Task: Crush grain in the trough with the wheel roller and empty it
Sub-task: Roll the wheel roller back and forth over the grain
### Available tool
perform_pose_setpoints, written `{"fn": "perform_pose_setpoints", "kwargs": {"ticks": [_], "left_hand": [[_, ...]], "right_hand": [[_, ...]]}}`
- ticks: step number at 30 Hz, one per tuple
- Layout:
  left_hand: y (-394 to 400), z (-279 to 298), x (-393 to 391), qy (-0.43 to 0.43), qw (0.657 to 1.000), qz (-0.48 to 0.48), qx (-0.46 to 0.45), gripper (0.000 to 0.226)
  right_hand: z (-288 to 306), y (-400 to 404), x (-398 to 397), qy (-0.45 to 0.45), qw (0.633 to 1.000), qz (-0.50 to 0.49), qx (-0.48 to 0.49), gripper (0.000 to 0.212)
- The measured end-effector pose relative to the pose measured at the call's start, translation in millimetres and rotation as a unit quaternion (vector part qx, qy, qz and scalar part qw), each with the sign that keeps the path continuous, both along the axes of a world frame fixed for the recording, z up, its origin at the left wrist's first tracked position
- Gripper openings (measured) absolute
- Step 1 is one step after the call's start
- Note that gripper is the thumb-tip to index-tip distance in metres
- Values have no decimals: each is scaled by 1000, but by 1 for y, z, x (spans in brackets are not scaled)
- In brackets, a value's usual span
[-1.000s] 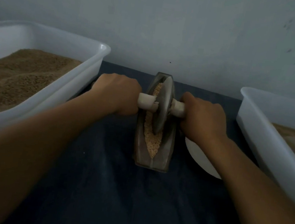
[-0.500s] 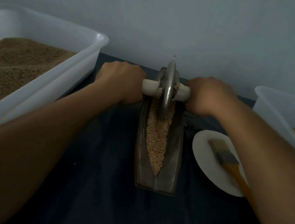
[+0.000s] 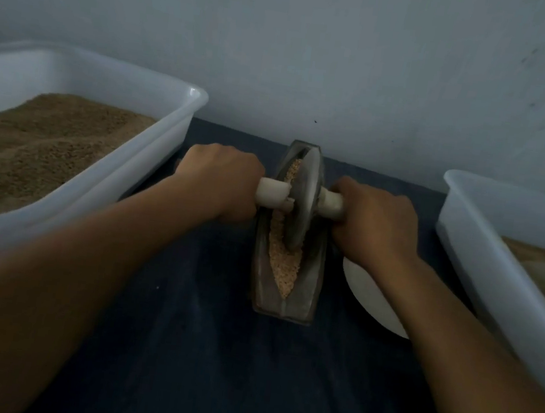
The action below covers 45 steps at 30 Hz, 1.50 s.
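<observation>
1. Two hands, both closed on the pale handle of the wheel roller (image 3: pixel 301 198): left hand (image 3: pixel 220 183) wrapped round the left stub, right hand (image 3: pixel 374 220) round the right stub, knuckles up.
2. One wheel roller, grey disc standing upright on its edge inside the trough (image 3: pixel 290 243), roughly at the trough's middle, leaning slightly.
3. One trough, dark and boat-shaped, lying lengthwise away from the viewer on the surface (image 3: pixel 212 353), which is covered in dark blue cloth.
4. Grain (image 3: pixel 282 266), light tan, filling the trough's channel before and behind the disc.
5. One white bin (image 3: pixel 152 171) at left, holding a heap of brown grain.
6. One white bin (image 3: pixel 485 253) at right, contents tan, partly cut off by the frame edge.
7. One white plate (image 3: pixel 367 293), beside the trough's right flank, mostly hidden under the right forearm.
</observation>
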<state>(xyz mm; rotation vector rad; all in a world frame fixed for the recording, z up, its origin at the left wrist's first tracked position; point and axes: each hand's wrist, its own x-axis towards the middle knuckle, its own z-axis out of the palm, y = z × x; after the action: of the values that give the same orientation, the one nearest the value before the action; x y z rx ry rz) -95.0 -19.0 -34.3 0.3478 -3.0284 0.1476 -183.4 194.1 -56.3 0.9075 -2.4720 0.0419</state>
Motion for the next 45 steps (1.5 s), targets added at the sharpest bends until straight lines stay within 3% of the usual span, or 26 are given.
{"fn": "perform_pose_setpoints", "kwargs": {"ticks": [13,33,39,45], "left_hand": [[8,-4,30,-2,1000,2,10,32],[-8,-4,-42,58,997,22,-39,29],[-8,-5,-35,50,998,23,-30,26],[2,-2,-14,40,999,13,-33,30]], "right_hand": [[-3,17,43,89,996,3,-26,15],[20,-27,-57,-139,985,-56,87,15],[14,-24,-48,-90,993,-53,60,10],[1,-10,-20,-28,999,-35,18,22]]}}
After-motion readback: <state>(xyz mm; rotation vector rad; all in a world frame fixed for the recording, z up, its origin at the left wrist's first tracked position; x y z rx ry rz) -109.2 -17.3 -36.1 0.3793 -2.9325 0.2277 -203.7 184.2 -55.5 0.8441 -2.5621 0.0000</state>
